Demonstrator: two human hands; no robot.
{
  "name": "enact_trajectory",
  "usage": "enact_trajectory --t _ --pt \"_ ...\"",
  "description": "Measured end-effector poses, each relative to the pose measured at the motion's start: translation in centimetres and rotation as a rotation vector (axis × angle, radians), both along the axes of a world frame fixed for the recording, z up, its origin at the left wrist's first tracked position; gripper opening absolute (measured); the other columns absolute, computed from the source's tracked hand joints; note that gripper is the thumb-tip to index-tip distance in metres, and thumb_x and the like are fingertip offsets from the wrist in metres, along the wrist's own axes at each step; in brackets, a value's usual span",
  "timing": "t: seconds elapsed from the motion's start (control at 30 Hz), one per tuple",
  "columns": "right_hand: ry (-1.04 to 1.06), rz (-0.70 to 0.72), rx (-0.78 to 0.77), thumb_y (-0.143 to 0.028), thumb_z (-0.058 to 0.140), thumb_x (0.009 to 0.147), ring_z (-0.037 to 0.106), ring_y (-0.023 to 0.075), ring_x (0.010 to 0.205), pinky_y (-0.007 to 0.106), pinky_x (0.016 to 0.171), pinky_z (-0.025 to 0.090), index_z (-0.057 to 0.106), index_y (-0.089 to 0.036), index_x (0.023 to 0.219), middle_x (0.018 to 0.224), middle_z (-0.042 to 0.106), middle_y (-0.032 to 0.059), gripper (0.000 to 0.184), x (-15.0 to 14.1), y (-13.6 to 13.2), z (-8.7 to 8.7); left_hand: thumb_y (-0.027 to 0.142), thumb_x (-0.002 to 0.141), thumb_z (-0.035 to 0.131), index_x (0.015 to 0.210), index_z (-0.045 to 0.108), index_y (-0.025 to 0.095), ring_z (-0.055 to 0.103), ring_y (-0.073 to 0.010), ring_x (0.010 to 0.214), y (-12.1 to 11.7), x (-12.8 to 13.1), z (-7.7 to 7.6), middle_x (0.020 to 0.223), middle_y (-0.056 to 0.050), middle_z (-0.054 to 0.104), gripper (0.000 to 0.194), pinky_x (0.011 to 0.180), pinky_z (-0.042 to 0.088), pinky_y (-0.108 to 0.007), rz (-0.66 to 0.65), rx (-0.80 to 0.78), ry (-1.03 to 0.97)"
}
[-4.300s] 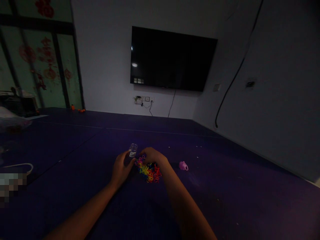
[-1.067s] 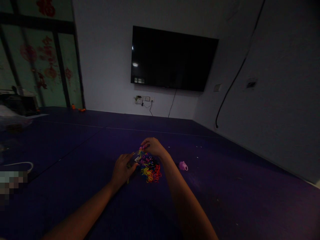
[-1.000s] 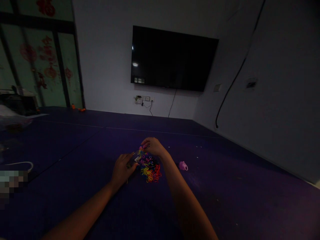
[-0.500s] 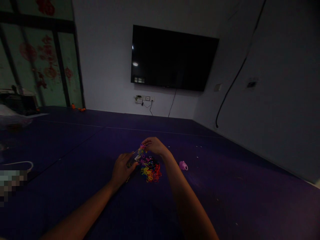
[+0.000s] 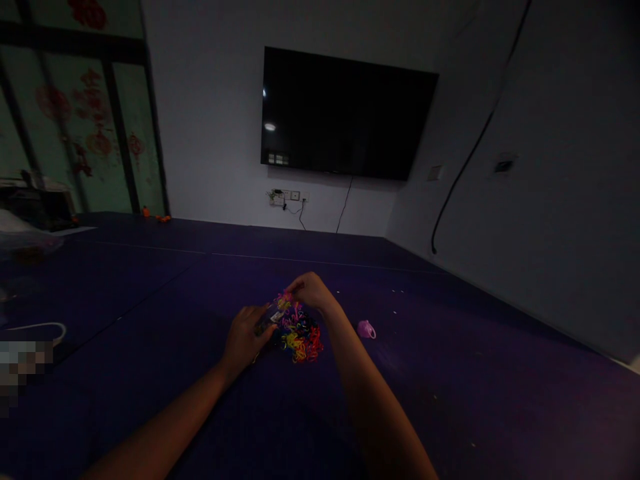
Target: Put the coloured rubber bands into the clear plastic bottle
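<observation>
A clear plastic container (image 5: 273,316) lies tilted in my left hand (image 5: 246,333), its open end pointing away and to the right. Small bright elastic bands show inside and at its mouth. My right hand (image 5: 307,289) is at that mouth, fingers pinched on pink bands (image 5: 287,297). Just below, a loose pile of small elastic bands (image 5: 303,341) in yellow, red, pink and dark blue lies on the dark purple floor mat (image 5: 210,413). Off to the right of my right forearm sits a purple cap with a ring handle (image 5: 366,329).
A black television (image 5: 347,117) hangs on the far wall, with sockets and cords (image 5: 293,197) below it. Another cable (image 5: 460,175) dangles down the right wall. Clear plastic bags (image 5: 27,240) lie at the left. Small pale bits dot the mat.
More pink bands now bunch at the container's mouth, beside my right fingers. My right hand has shifted slightly; my left hand keeps its hold in nearly the same place.
</observation>
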State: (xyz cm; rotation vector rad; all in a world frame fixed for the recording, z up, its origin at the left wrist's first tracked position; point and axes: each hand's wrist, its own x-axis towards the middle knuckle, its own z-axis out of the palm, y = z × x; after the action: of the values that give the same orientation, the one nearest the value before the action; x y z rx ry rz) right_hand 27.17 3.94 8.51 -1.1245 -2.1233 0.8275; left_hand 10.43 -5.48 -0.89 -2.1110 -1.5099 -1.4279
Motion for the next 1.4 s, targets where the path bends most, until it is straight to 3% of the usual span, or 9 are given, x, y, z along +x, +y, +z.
enact_trajectory --t 0.17,0.53,0.87,1.2,1.4 --pt "-0.078 -0.019 0.004 0.000 0.060 0.055 0.057 0.0096 0.053 0.017 0.049 0.040 0.072 -0.011 0.083 0.066 0.068 0.0030 0.033 0.0 -0.4 0.3 0.037 0.081 0.058 0.114 0.060 0.022 0.060 -0.0234 0.089 -0.2 0.1 0.2 0.097 -0.007 0.067 0.036 0.078 0.047 -0.039 -0.028 -0.007 0.035" --pt "-0.124 -0.083 -0.014 0.001 0.069 0.049 0.054 0.0080 0.055 0.016 0.050 0.040 0.063 -0.011 0.106 0.068 0.063 -0.0017 0.058 0.0 -1.5 0.8 0.039 0.083 0.055 0.116 0.059 0.023 0.059 -0.0239 0.091 -0.5 0.2 0.5 0.098 -0.008 0.066 0.036 0.079 0.047 -0.039 -0.049 -0.007 0.074" --pt "-0.191 -0.020 -0.011 -0.005 0.073 0.052 0.056 0.0090 0.061 0.017 0.053 0.041 0.069 -0.013 0.096 0.078 0.065 0.0005 0.045 -0.3 -1.1 0.1 0.041 0.083 0.055 0.115 0.059 0.021 0.059 -0.0234 0.090 -0.5 0.2 0.5 0.098 -0.008 0.066 0.038 0.078 0.048 -0.039 -0.075 0.028 0.057" --pt "0.055 0.013 -0.226 -0.003 0.066 0.057 0.058 0.0098 0.054 0.019 0.051 0.044 0.067 -0.010 0.091 0.069 0.068 0.0024 0.035 0.6 -0.8 1.0 0.041 0.081 0.058 0.116 0.059 0.024 0.059 -0.0238 0.090 0.1 -0.1 0.0 0.099 -0.007 0.067 0.038 0.078 0.048 -0.039 -0.030 0.021 -0.012" --pt "0.199 0.020 -0.258 -0.001 0.061 0.060 0.059 0.0097 0.055 0.020 0.058 0.047 0.068 -0.012 0.081 0.063 0.068 0.0008 0.025 0.9 -1.0 1.8 0.039 0.080 0.060 0.115 0.059 0.024 0.060 -0.0229 0.087 0.2 0.0 -0.1 0.095 -0.006 0.068 0.037 0.076 0.048 -0.039 -0.030 0.035 -0.045"
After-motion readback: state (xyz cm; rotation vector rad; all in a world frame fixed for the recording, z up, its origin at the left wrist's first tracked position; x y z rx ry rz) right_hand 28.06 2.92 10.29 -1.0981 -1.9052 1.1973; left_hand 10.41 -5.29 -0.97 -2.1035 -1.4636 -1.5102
